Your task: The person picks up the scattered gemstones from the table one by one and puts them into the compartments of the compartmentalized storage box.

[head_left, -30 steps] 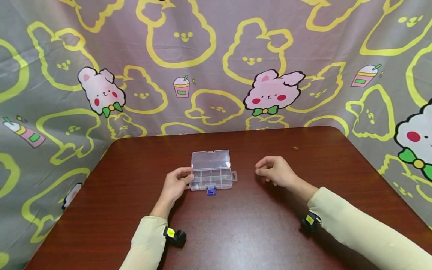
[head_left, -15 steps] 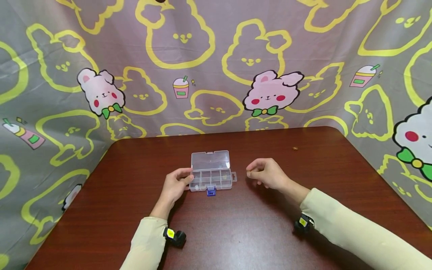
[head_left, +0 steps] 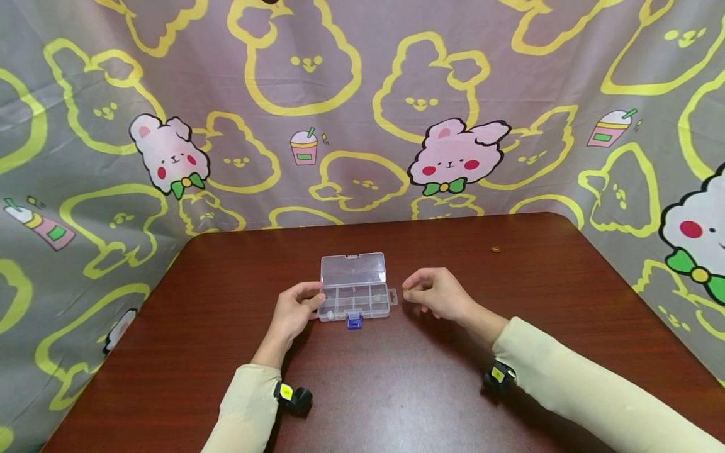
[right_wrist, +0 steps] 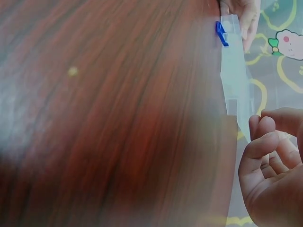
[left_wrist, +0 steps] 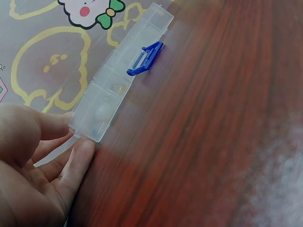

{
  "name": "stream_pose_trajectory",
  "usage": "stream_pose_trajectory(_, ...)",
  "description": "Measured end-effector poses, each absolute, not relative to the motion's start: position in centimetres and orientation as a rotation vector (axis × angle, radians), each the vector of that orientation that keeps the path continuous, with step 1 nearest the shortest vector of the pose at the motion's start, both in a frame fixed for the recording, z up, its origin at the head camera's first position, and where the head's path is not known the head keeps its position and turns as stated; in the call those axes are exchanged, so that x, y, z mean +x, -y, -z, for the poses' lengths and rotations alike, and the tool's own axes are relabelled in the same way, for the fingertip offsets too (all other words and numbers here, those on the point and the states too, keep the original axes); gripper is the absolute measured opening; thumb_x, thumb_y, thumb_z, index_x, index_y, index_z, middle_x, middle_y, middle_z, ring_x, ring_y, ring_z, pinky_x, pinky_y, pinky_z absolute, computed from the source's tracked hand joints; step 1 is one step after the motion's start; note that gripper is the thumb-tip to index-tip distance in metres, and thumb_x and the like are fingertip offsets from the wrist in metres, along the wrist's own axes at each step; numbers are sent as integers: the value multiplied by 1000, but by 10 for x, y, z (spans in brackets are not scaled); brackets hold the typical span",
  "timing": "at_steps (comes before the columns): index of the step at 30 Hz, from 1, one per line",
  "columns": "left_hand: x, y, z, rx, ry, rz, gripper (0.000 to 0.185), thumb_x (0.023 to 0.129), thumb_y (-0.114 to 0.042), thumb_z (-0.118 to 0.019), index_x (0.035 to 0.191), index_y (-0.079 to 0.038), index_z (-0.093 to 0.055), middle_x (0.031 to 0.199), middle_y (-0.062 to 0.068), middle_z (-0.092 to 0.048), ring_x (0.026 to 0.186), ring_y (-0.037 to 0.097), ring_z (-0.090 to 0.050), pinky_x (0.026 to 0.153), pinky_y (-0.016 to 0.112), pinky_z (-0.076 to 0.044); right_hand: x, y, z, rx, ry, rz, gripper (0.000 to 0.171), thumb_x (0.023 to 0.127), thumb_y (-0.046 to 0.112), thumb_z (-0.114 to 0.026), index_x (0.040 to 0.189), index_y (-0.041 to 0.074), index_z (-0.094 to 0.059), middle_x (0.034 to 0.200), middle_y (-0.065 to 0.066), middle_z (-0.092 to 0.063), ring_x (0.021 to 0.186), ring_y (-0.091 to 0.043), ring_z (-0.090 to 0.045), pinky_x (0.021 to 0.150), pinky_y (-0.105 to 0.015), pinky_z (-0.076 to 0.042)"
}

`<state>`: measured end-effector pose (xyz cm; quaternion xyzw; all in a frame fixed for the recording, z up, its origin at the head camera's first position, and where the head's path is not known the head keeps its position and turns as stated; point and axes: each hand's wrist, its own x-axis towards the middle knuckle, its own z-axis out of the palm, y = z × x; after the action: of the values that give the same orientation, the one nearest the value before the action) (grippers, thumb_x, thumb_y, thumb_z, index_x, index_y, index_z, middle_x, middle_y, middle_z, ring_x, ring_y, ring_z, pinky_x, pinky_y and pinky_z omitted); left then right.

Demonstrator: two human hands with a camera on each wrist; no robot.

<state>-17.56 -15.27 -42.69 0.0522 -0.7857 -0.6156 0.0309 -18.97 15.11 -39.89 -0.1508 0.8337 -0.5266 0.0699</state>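
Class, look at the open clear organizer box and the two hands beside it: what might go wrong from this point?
1. The right hand pinches something too small to identify; it might drop onto the table instead of into a compartment.
2. The left hand touches only the left end of the box, so a nudge might slide it.
3. The blue latch sticks out in front and might catch a finger.
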Motion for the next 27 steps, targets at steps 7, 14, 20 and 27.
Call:
stream_pose_trajectory(7, -175, 152, 426, 166, 2416, 1902, 28, 92, 1, -69, 120, 1, -69, 114, 20, -68, 83, 16, -67, 69, 30, -59, -188, -142, 397, -440, -2495, 1583, 9, 88, 3, -73, 97, 1, -72, 71, -20, -65, 45, -22, -51, 35, -24, -37)
stream_pose_trajectory(14, -175, 152, 426, 156, 2408, 1917, 28, 92, 2, -68, 120, 3, -69, 115, 23, -67, 85, 17, -67, 69, 31, -59, -187, -133, 396, -460, -2478, 1595, 10, 88, 2, -73, 98, -1, -72, 70, -21, -64, 44, -21, -50, 35, -24, -37)
stream_pose_trajectory(20, -174, 152, 425, 156, 2415, 1908, 28, 93, 0, -68, 121, 3, -68, 117, 23, -67, 86, 17, -67, 69, 29, -59, -187, -126, 395, -473, -2456, 1615, 13, 88, 2, -73, 100, -3, -71, 74, -21, -67, 46, -25, -53, 35, -24, -37)
stream_pose_trajectory(27, -174, 152, 425, 158, 2408, 1913, 28, 93, 0, -69, 121, 3, -69, 116, 23, -67, 86, 18, -67, 70, 31, -59, -187, -119, 392, -487, -2440, 1627, 15, 87, 0, -71, 101, -4, -71, 75, -20, -68, 48, -26, -53, 36, -23, -37)
